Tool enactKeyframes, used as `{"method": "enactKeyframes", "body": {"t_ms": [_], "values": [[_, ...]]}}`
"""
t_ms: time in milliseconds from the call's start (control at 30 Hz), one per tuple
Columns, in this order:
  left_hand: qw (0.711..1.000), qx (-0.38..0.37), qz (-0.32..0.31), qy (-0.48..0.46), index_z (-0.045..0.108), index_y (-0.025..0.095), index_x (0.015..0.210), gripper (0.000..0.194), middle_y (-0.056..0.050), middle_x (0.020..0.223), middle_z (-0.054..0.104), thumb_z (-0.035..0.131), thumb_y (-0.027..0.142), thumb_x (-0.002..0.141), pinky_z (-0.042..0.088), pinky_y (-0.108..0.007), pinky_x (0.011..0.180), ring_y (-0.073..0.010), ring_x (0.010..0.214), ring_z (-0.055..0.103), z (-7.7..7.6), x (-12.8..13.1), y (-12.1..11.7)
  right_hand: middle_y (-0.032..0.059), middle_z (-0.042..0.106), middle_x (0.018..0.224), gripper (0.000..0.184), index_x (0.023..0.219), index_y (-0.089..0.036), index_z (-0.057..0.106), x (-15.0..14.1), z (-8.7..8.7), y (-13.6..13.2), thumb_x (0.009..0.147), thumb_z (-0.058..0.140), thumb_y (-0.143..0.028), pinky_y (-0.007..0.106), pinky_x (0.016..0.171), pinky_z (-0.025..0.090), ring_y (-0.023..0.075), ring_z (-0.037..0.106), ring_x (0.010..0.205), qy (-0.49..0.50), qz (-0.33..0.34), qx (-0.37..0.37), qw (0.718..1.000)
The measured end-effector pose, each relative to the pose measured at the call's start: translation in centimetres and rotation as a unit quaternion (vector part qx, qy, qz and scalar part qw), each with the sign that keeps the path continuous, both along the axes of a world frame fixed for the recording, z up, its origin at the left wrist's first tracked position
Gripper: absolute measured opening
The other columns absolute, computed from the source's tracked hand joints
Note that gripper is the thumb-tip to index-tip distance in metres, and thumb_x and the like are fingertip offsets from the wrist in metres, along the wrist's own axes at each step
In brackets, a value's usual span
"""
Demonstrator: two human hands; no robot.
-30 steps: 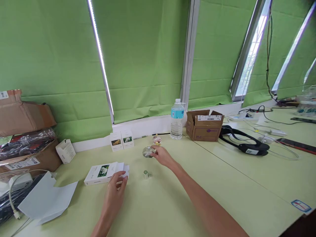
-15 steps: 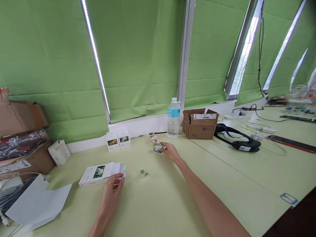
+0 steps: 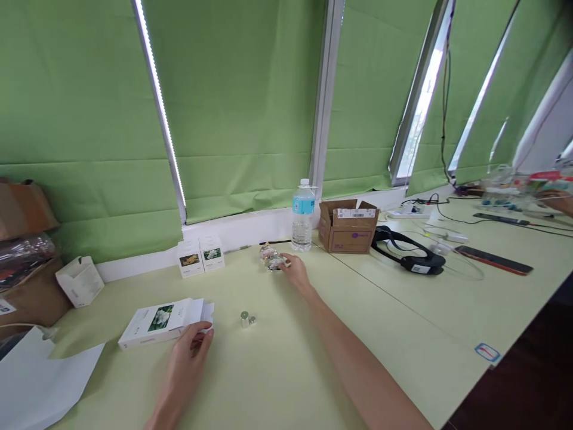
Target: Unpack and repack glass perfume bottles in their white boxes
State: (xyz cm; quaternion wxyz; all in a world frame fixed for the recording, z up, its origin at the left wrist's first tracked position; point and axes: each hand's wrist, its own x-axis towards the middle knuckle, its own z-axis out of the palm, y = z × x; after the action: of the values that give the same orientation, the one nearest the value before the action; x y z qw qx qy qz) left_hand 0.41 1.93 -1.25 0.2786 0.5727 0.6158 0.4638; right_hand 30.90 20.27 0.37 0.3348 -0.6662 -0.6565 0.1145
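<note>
A flat white box (image 3: 154, 323) with a flower picture lies at the left, its end flaps open toward me. My left hand (image 3: 185, 358) is closed at that end, thumb and fingers on the flap. Further back, my right hand (image 3: 295, 275) pinches a small shiny glass-like piece (image 3: 274, 261) at the table's surface. A second piece, pinkish and glassy (image 3: 265, 250), stands just behind and left of it. Between my hands sit a silver cap (image 3: 244, 319) and a smaller silver cap (image 3: 253, 320).
Two small white boxes (image 3: 201, 257) stand by the wall. Behind my right hand are a water bottle (image 3: 302, 224), an open brown carton (image 3: 351, 230) and a black headset (image 3: 416, 263). At the left lie a white sheet (image 3: 49, 376) and an opened white box (image 3: 80, 283). Another person's hand (image 3: 557, 200) shows far right.
The view has turned slightly right, so things sit further left. The piece in my right hand is now close against the pinkish one. My left hand stays at the box's flap.
</note>
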Motion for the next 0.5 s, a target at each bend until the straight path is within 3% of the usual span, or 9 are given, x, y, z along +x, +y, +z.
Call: {"method": "enactKeyframes", "body": {"t_ms": [333,500], "values": [[0.999,-0.005,-0.001,0.037,0.066,0.019,0.095,0.045,-0.01,0.09,0.072,0.055,0.058,0.076,0.054,-0.041,0.079,-0.0285,0.086,0.068,0.8,0.2,-0.3,0.0081,0.062,0.112,0.034,0.12,-0.015,0.055,-1.0,-1.1,0.8,0.093,0.056,-0.035,0.04,0.082,0.053,0.0201,0.062,0.096,-0.02,-0.064,-0.02,0.998],[0.999,-0.012,-0.003,0.05,0.065,0.02,0.099,0.043,-0.01,0.094,0.071,0.054,0.057,0.079,0.054,-0.039,0.08,-0.0276,0.09,0.068,0.4,0.0,-0.5,0.0069,0.063,0.109,0.028,0.111,-0.015,0.06,-1.3,-1.5,0.4,0.093,0.056,-0.036,0.039,0.083,0.052,0.0194,0.062,0.095,-0.035,-0.036,-0.028,0.998]]}}
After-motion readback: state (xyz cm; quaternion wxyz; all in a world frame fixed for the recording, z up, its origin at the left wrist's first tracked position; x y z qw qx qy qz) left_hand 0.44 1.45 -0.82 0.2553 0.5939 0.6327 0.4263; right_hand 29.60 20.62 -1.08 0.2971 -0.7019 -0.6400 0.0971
